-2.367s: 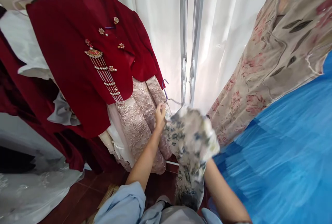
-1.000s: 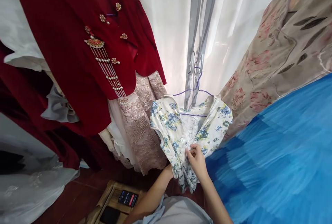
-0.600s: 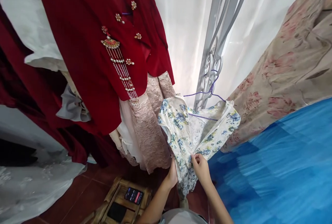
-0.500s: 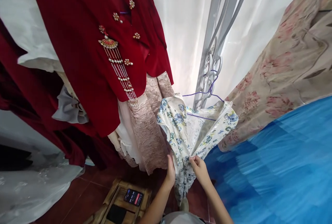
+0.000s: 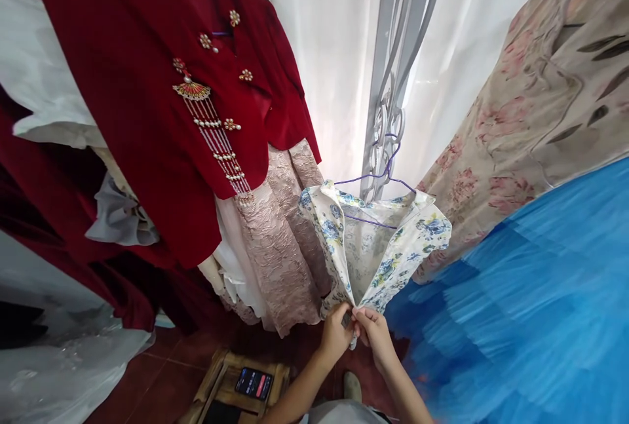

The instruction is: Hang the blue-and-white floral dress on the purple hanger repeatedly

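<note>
A white dress with a blue floral print point(image 5: 396, 257) hangs by its shoulders on a purple wire hanger point(image 5: 366, 179). Its front is parted in a deep V. At the bottom of that V, my left hand point(image 5: 338, 332) is closed on the left front edge of the cloth. Right beside it, my right hand point(image 5: 374, 329) pinches the other front edge, and the fingertips of both hands meet. The lower part of the garment is mostly hidden behind my hands and forearms.
A grey metal stand point(image 5: 393, 50) with rings holds the hanger. On the left hang a dark red jacket point(image 5: 147, 116) with jewelled brooches and a pink brocade skirt point(image 5: 275, 247). To the right are a beige floral dress point(image 5: 511, 142) and blue tulle point(image 5: 515, 312). A phone point(image 5: 254, 383) lies on a wooden stool point(image 5: 280, 371).
My left hand has moved from the garment's side to its front edge, beside my right hand. The two front edges are now drawn together at the hands, with the V spread wider above.
</note>
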Demonstrator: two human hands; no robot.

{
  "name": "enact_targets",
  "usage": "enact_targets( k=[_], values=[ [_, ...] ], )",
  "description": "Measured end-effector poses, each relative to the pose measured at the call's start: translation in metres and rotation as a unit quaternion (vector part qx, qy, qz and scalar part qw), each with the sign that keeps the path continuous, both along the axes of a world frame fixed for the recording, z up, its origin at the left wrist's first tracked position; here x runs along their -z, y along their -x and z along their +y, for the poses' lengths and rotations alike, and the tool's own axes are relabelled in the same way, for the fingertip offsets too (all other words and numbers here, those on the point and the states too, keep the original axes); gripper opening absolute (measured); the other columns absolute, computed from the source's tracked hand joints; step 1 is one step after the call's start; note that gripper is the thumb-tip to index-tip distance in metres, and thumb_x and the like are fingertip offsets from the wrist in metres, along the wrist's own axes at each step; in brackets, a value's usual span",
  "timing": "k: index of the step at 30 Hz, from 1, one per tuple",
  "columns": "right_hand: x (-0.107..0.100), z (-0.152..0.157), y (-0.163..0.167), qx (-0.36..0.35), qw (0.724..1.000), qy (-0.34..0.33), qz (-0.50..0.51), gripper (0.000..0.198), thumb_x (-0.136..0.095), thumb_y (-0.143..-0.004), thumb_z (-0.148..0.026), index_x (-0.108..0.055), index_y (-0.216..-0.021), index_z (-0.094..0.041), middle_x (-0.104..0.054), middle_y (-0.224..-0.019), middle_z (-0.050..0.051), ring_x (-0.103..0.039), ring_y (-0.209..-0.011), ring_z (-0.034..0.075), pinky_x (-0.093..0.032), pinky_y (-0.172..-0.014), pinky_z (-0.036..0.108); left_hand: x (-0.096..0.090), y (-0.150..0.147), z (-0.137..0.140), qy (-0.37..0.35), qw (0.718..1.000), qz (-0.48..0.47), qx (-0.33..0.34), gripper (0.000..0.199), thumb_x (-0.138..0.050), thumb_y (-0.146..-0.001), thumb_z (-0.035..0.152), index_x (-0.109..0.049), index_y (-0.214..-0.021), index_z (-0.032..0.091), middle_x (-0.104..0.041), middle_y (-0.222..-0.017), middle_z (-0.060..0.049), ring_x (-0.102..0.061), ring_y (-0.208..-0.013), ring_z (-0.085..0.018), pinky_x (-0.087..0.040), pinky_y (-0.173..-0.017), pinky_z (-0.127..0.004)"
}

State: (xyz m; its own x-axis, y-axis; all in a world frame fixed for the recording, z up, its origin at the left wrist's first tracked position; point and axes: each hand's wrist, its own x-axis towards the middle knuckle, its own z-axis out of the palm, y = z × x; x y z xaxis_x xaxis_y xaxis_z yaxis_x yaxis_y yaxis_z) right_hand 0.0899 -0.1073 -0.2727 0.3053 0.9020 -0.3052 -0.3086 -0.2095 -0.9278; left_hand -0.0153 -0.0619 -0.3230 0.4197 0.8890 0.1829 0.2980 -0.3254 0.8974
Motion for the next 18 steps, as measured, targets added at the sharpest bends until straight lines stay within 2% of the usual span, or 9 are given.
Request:
enact_targets(
  k=[2, 5, 13, 18],
  values=[
    [-0.009, 0.003, -0.003, 0.033, 0.999, -0.007, 0.004, 0.05, -0.075, -0.066, -0.065, -0.057, -0.056, -0.019, -0.052, -0.041, -0.001, -0.027, -0.033, 0.006, -0.016, -0.038, 0.023, -0.006, 0.002, 0.003, -0.008, 1.0, 0.02, 0.015, 0.009, -0.054, -0.085, 0.021, -0.058, -0.077, 0.02, -0.069, -0.082, -0.006, -0.065, -0.085, -0.023, -0.048, -0.08, -0.033],
    [-0.037, 0.017, -0.013, 0.062, 0.998, -0.03, 0.0, 0.049, -0.077, -0.065, -0.063, -0.057, -0.053, -0.02, -0.056, -0.043, 0.001, -0.032, -0.032, 0.008, -0.019, -0.036, 0.025, -0.019, -0.001, 0.005, -0.016, 0.998, 0.053, 0.039, 0.005, -0.055, -0.083, 0.02, -0.06, -0.081, 0.02, -0.071, -0.082, -0.006, -0.066, -0.08, -0.022, -0.048, -0.076, -0.031],
    [-0.147, 0.081, -0.053, 0.127, 0.977, -0.172, -0.002, 0.041, -0.083, -0.063, -0.053, -0.067, -0.064, -0.015, -0.06, -0.048, 0.0, -0.037, -0.033, 0.006, -0.02, -0.033, 0.021, -0.05, -0.028, 0.003, -0.023, 0.972, 0.213, 0.094, 0.006, -0.06, -0.078, 0.026, -0.06, -0.075, 0.021, -0.071, -0.076, -0.004, -0.065, -0.075, -0.021, -0.044, -0.07, -0.03],
    [-0.202, 0.111, -0.07, 0.152, 0.956, -0.25, 0.004, 0.038, -0.083, -0.064, -0.049, -0.067, -0.065, -0.015, -0.06, -0.051, -0.002, -0.038, -0.035, 0.004, -0.021, -0.032, 0.019, -0.063, -0.04, -0.004, -0.031, 0.947, 0.289, 0.137, 0.003, -0.061, -0.074, 0.023, -0.064, -0.074, 0.021, -0.07, -0.073, -0.004, -0.064, -0.071, -0.022, -0.043, -0.067, -0.031]
  ],
)
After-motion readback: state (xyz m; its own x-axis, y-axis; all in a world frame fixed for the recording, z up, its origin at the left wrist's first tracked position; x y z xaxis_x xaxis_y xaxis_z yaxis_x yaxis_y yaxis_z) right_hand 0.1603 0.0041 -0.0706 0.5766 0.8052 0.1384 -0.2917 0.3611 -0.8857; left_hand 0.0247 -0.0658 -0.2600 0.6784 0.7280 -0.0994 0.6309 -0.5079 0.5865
